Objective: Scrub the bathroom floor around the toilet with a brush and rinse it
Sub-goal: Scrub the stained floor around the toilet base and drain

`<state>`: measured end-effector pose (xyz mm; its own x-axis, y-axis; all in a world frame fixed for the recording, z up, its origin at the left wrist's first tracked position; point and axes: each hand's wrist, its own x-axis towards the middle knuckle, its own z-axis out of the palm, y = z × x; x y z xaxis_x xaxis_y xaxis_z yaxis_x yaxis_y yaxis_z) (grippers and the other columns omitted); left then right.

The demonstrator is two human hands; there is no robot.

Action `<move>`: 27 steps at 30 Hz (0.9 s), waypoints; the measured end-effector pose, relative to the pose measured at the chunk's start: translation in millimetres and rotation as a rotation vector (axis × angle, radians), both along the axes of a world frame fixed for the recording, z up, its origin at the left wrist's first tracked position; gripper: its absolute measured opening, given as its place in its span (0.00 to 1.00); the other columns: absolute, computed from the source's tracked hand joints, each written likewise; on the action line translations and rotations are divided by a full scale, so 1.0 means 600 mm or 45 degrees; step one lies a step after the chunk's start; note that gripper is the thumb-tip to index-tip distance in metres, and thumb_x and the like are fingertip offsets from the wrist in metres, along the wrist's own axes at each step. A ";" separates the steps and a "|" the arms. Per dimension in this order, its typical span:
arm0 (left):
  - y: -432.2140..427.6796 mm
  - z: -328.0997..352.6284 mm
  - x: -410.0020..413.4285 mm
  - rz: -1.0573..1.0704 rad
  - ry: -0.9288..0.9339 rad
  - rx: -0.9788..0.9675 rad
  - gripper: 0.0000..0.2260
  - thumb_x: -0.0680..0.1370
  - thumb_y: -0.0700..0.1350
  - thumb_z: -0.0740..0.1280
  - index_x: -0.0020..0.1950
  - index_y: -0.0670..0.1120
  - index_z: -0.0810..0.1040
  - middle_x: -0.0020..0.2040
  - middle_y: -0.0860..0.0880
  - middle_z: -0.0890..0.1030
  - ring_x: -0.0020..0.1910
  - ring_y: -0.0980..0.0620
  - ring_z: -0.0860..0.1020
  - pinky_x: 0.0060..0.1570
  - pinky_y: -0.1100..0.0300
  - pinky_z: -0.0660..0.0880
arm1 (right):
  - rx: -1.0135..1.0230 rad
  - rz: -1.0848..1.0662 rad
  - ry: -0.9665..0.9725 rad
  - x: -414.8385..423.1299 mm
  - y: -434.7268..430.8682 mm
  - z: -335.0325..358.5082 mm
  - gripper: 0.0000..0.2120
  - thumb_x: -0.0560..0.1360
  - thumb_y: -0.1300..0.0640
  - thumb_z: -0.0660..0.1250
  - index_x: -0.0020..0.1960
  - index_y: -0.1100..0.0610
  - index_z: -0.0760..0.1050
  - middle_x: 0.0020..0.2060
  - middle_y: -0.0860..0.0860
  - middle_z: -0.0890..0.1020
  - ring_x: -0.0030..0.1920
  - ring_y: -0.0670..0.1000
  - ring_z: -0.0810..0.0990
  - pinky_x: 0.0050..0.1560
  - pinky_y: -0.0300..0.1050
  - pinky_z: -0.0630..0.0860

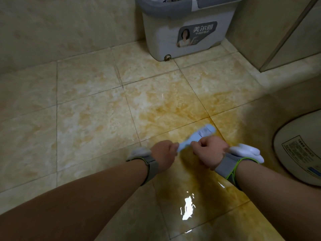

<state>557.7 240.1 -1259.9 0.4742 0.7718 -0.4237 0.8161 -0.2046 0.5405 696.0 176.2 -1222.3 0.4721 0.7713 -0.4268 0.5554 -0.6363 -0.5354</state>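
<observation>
A pale blue scrubbing brush (199, 134) lies low over the wet, yellow-stained tile floor (173, 105), its head pointing up and to the right. My left hand (164, 153) grips the end of its handle. My right hand (209, 153) grips the brush further along, just behind the head. Both fists are curled round it, and the bristles are hidden underneath. The toilet (298, 150) shows at the right edge, close beside my right wrist.
A grey and white mop bucket (184, 28) stands against the far wall. A raised tiled step with a glass shower panel (284, 42) fills the back right. A puddle (187, 207) glints on the floor between my forearms. Drier tiles spread to the left.
</observation>
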 end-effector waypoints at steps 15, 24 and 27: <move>0.014 0.004 0.056 0.352 -0.076 0.013 0.18 0.85 0.47 0.49 0.56 0.37 0.75 0.49 0.41 0.79 0.44 0.44 0.74 0.43 0.55 0.68 | -0.018 -0.042 0.054 0.047 -0.026 0.005 0.19 0.74 0.47 0.63 0.39 0.64 0.79 0.31 0.60 0.80 0.31 0.60 0.77 0.37 0.55 0.79; -0.040 -0.013 0.115 -0.182 0.034 -0.185 0.16 0.85 0.49 0.51 0.47 0.41 0.71 0.39 0.48 0.71 0.38 0.48 0.69 0.42 0.57 0.64 | -0.061 -0.122 0.044 0.104 -0.065 0.004 0.15 0.75 0.50 0.63 0.35 0.58 0.77 0.29 0.58 0.80 0.22 0.50 0.71 0.19 0.37 0.66; -0.040 -0.017 0.139 -0.011 0.000 0.022 0.15 0.85 0.49 0.50 0.46 0.43 0.69 0.38 0.48 0.71 0.39 0.46 0.70 0.40 0.56 0.64 | -0.039 -0.126 0.036 0.117 -0.075 0.005 0.13 0.74 0.52 0.64 0.34 0.57 0.76 0.29 0.57 0.76 0.20 0.49 0.68 0.16 0.36 0.62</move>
